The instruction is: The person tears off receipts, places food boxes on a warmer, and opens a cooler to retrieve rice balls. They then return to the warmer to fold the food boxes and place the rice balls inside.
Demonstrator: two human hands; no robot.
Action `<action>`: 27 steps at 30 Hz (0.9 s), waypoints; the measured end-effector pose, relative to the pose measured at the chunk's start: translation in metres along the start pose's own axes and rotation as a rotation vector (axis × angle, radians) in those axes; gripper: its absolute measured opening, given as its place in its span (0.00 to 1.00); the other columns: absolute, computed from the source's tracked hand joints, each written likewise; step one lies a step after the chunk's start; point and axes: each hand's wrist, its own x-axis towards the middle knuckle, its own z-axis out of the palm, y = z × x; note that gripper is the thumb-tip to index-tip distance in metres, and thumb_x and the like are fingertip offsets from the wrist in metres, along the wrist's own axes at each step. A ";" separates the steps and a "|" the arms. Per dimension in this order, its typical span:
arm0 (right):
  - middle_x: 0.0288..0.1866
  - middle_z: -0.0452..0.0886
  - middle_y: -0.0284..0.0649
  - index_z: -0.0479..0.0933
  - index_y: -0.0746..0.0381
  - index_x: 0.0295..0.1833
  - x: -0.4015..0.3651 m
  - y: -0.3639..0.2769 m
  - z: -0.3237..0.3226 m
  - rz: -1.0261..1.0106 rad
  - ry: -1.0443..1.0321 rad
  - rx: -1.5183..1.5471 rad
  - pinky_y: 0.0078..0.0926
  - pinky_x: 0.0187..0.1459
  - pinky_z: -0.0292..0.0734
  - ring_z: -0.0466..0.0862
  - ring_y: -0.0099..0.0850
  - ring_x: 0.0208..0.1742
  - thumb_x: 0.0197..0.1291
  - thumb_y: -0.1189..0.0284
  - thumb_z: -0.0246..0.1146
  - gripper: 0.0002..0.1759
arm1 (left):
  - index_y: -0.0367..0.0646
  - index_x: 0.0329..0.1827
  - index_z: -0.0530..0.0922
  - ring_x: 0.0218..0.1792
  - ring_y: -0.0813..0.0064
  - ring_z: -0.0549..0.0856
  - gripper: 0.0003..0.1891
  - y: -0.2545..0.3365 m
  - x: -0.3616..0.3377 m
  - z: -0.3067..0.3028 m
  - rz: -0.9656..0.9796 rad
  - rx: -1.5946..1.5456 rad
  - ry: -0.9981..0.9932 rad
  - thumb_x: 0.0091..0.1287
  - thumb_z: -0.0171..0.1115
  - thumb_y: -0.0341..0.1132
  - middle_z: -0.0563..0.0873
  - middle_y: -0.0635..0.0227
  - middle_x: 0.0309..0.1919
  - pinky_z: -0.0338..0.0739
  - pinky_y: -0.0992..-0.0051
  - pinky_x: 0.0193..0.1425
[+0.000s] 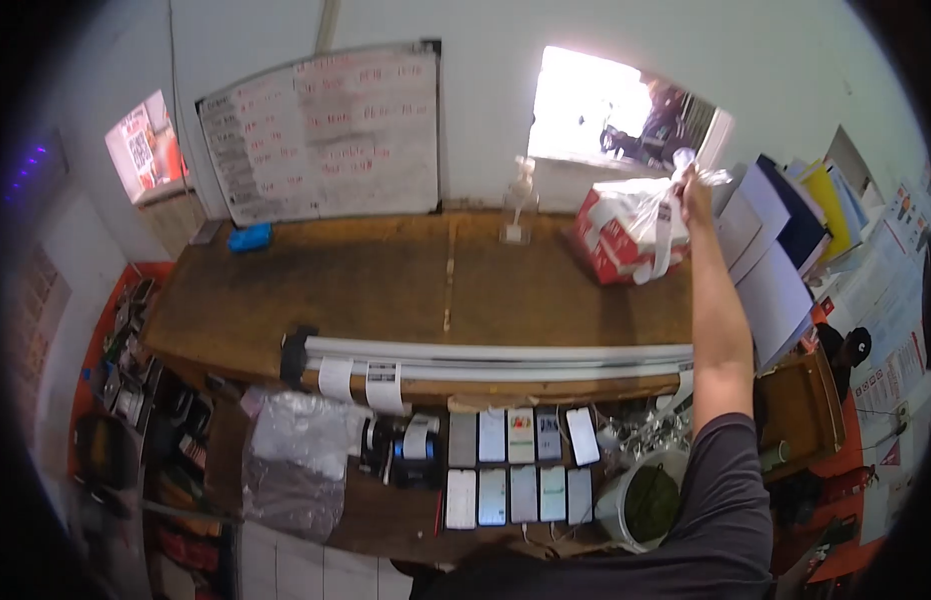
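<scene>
My right arm stretches far out over the wooden counter. At its end my right hand (695, 196) is closed around the gathered, knotted top of a clear plastic bag (666, 235). Inside the bag is a red and white box (611, 235), tilted a little, close to the wall opening. A paper strip hangs down the bag's side. To the left of the bag stands a clear pump bottle (519, 200). My left hand is out of view.
Several phones (523, 440) lie in two rows on the lower shelf, between plastic bags (296, 460) with small printers (416, 450) and a white bucket (616, 500). A paper rail (486, 362) edges the counter. Folders (776, 230) stand at right. A whiteboard (331, 130) hangs behind.
</scene>
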 end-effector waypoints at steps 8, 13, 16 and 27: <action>0.45 0.82 0.41 0.78 0.66 0.52 -0.040 -0.005 -0.040 -0.164 -0.521 -1.026 0.32 0.42 0.76 0.79 0.30 0.41 0.67 0.62 0.60 0.18 | 0.27 0.55 0.76 0.31 0.65 0.87 0.24 -0.040 0.017 0.019 0.133 0.298 0.199 0.61 0.65 0.36 0.87 0.52 0.34 0.81 0.66 0.35; 0.50 0.83 0.47 0.69 0.67 0.68 -0.111 0.024 -0.022 0.183 -0.343 -0.908 0.34 0.47 0.79 0.84 0.35 0.48 0.67 0.57 0.61 0.31 | 0.35 0.64 0.72 0.39 0.69 0.88 0.25 -0.031 -0.041 0.024 0.155 0.220 0.102 0.65 0.63 0.36 0.87 0.56 0.41 0.80 0.70 0.39; 0.48 0.83 0.47 0.71 0.68 0.64 -0.102 0.041 -0.064 0.040 -0.281 -0.910 0.32 0.48 0.78 0.83 0.34 0.46 0.68 0.60 0.60 0.27 | 0.38 0.66 0.70 0.40 0.69 0.87 0.25 -0.081 -0.075 0.000 0.034 0.180 0.107 0.66 0.62 0.35 0.86 0.58 0.43 0.80 0.69 0.40; 0.48 0.83 0.50 0.75 0.70 0.57 -0.651 0.168 0.150 0.231 -0.732 -0.679 0.34 0.50 0.78 0.84 0.40 0.48 0.53 0.74 0.66 0.24 | 0.36 0.64 0.66 0.44 0.70 0.84 0.21 -0.371 -0.140 -0.078 0.113 0.613 0.006 0.69 0.57 0.29 0.85 0.56 0.41 0.82 0.71 0.40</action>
